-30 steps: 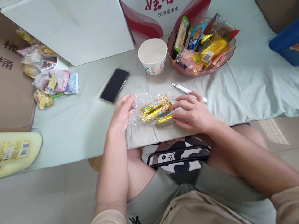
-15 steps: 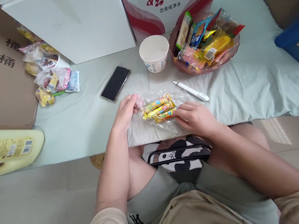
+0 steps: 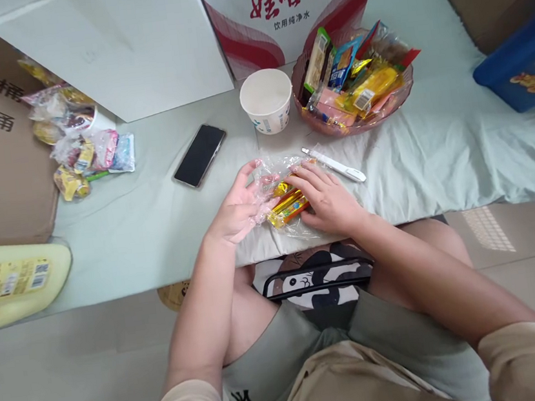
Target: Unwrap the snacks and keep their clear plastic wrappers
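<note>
Head view: clear bag (image 3: 299, 230) of snack sticks (image 3: 288, 207) on the table (image 3: 408, 193)
My open left hand (image 3: 238, 212) touches the bag; my right hand (image 3: 330, 200) covers the sticks, probably steadying them, though I can't tell its grip.

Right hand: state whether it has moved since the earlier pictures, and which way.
Yes. Judged against the paper cup, the right hand has shifted toward the person's left and now reaches farther over the yellow packets.
</note>
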Tool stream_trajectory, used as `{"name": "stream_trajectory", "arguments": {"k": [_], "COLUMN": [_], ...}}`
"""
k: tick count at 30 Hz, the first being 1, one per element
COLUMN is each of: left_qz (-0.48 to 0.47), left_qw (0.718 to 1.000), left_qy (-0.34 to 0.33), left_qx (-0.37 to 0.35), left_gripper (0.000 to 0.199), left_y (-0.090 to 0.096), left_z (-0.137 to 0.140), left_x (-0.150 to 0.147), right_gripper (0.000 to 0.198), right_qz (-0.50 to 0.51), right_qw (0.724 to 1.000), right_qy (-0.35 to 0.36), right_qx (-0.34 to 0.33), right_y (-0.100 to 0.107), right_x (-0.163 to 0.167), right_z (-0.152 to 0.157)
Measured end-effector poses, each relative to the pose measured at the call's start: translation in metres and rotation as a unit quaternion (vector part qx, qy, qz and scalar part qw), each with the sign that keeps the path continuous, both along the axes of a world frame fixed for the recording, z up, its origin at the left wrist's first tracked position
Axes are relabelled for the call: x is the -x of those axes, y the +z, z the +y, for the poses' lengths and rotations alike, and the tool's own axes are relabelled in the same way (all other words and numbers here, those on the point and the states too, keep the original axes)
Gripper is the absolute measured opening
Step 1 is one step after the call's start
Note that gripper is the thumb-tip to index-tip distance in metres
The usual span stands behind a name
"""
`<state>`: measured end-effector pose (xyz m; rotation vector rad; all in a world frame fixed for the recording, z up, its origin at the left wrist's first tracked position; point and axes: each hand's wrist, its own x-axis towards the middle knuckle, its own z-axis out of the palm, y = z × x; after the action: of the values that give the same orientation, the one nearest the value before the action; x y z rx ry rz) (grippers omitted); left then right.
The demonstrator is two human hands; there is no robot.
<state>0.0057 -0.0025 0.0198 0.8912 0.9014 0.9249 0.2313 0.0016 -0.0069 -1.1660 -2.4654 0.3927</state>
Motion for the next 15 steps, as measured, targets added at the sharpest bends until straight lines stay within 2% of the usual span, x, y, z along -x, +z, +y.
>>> {"name": "stream_trajectory", "arguments": {"k": [2, 4, 7, 9, 10, 12, 14, 15], "left_qz": [0.013, 0.068, 0.176, 0.243, 0.277, 0.34, 0.363, 0.354], "left_qw": [1.0, 0.995, 0.955, 0.928, 0.924, 0.926, 0.93, 0.935], "left_qy": [0.007, 0.073, 0.237, 0.282, 0.263, 0.164, 0.065, 0.036], "left_qx": [-0.002, -0.005, 0.011, 0.018, 0.019, 0.01, -0.003, -0.006], "left_gripper": [0.084, 0.071, 0.034, 0.027, 0.03, 0.034, 0.03, 0.027], "left_y": [0.001, -0.001, -0.006, -0.007, -0.007, -0.003, 0.003, 0.007], "left_z": [0.002, 0.006, 0.011, 0.012, 0.01, 0.005, -0.002, -0.005], "left_x": [-0.001, 0.0, 0.003, 0.008, 0.01, 0.012, 0.012, 0.011], "right_gripper": [0.072, 0.067, 0.057, 0.05, 0.047, 0.042, 0.038, 0.038], "right_qz": [0.007, 0.009, 0.01, 0.01, 0.01, 0.009, 0.009, 0.011], "right_qw": [1.0, 1.0, 1.0, 1.0, 1.0, 1.0, 1.0, 1.0], "right_qy": [-0.01, -0.016, -0.011, -0.012, -0.014, -0.016, -0.012, -0.007], "right_qx": [0.002, 0.002, -0.001, -0.006, -0.01, -0.017, -0.019, -0.016], "right_y": [-0.001, -0.002, -0.001, -0.001, 0.0, 0.0, 0.0, -0.001], "right_x": [0.002, 0.004, 0.006, 0.007, 0.007, 0.006, 0.005, 0.005], "right_z": [0.002, 0.004, 0.005, 0.004, 0.004, 0.003, 0.003, 0.004]}}
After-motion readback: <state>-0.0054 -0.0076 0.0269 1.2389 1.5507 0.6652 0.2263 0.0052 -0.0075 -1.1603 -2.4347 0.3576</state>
